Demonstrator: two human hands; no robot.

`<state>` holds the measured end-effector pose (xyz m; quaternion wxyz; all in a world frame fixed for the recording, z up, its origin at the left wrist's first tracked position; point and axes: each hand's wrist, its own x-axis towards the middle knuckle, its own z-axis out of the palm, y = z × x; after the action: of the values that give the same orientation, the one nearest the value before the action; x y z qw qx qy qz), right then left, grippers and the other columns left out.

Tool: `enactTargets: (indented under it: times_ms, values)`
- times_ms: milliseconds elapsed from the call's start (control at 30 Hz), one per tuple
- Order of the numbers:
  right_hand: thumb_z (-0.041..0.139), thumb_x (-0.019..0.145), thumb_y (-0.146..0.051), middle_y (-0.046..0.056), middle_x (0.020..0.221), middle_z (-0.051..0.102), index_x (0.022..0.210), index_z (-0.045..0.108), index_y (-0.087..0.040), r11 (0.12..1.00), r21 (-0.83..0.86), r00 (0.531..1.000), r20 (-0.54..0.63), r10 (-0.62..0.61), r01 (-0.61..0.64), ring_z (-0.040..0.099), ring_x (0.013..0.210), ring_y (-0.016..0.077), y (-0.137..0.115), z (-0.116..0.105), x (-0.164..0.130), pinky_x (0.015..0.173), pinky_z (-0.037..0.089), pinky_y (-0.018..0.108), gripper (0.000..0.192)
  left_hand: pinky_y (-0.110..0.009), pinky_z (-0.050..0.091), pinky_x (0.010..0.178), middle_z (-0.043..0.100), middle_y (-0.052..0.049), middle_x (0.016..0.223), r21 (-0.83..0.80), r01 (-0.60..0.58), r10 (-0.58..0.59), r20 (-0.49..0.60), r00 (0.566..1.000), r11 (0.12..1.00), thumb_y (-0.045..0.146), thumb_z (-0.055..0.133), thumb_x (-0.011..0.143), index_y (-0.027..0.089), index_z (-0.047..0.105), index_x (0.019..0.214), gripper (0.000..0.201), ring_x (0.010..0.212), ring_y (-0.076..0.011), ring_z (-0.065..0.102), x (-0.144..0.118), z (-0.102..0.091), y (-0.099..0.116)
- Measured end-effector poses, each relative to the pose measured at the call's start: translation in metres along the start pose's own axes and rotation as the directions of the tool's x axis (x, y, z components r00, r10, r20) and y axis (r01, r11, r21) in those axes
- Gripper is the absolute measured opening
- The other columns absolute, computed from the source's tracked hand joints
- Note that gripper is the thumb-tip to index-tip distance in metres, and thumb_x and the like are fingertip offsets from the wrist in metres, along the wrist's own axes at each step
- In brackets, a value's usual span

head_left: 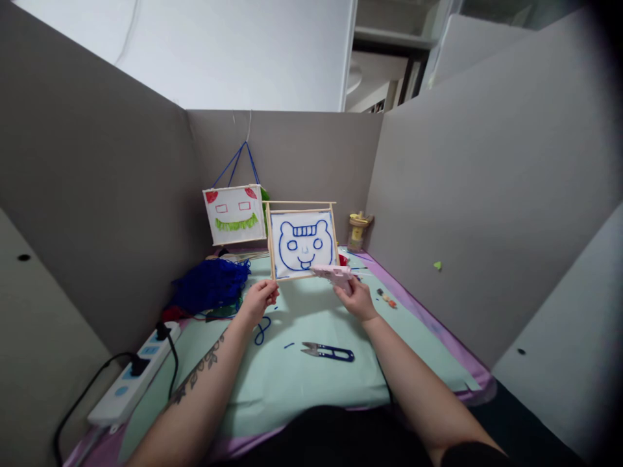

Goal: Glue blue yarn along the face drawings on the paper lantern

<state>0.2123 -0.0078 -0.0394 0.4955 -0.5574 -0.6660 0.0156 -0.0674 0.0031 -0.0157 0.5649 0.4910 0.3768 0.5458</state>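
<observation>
My left hand (pixel 257 299) grips the lower left corner of a wooden stick frame (pixel 302 240) and holds it upright above the table. The frame carries a white panel with a bear face outlined in blue yarn. My right hand (pixel 356 298) holds a pink glue gun (pixel 335 273), its nozzle pointing left along the frame's bottom edge. A loose strand of blue yarn (pixel 263 331) lies below my left hand.
Blue thread snips (pixel 328 352) lie on the pale green mat (pixel 302 383). A finished white lantern (pixel 235 214) hangs at the back left above a heap of blue yarn (pixel 211 284). A power strip (pixel 134 379) sits at left. A small jar (pixel 358 232) stands at the back right. Grey partitions enclose the table.
</observation>
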Motion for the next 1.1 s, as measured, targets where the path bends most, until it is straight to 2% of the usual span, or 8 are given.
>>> enactTargets:
  times_ms: [267,567,833,1100]
  values:
    - [0.056,0.073,-0.048,0.006,0.077,0.070,0.108,0.063,-0.018,1.000,-0.011,1.000,-0.022,-0.004,0.004,0.064,0.065,0.0215,0.0044,0.0021,0.0024,0.064,0.050,0.031,0.046,-0.018,0.032,0.046,0.052,0.001,0.056,0.003,-0.001,0.001,0.007,1.000,1.000,0.044,0.073,0.063,0.013,0.056,0.066,0.035,0.047,-0.0053,0.042,-0.0004,-0.0002,-0.0006]
    - [0.055,0.074,-0.046,0.004,0.067,0.068,0.104,0.064,-0.017,0.999,-0.003,0.999,-0.006,-0.033,0.033,0.061,0.056,0.0191,0.0018,0.0006,0.0002,0.056,0.047,0.028,0.044,-0.019,0.033,0.047,0.053,0.001,0.056,-0.011,0.002,-0.002,0.011,1.000,1.000,0.045,0.073,0.062,0.013,0.057,0.067,0.037,0.049,-0.0061,0.043,0.0024,-0.0020,-0.0029]
    - [0.056,0.074,-0.045,0.005,0.073,0.070,0.107,0.063,-0.018,0.997,0.050,0.998,-0.001,-0.062,0.062,0.062,0.058,0.0192,-0.0003,0.0061,0.0012,0.059,0.049,0.028,0.043,-0.020,0.032,0.046,0.053,0.001,0.055,-0.013,0.004,-0.004,0.002,1.000,1.000,0.046,0.074,0.060,0.013,0.057,0.066,0.037,0.048,-0.0064,0.044,0.0011,-0.0007,-0.0019]
    - [0.056,0.073,-0.044,0.003,0.065,0.067,0.101,0.064,-0.016,0.997,0.035,0.998,-0.019,-0.065,0.066,0.059,0.053,0.0177,-0.0003,0.0044,0.0003,0.054,0.047,0.027,0.040,-0.019,0.033,0.047,0.054,0.000,0.057,-0.008,0.005,-0.005,0.000,1.000,1.000,0.043,0.074,0.061,0.013,0.058,0.067,0.035,0.049,-0.0063,0.045,0.0021,-0.0019,-0.0032]
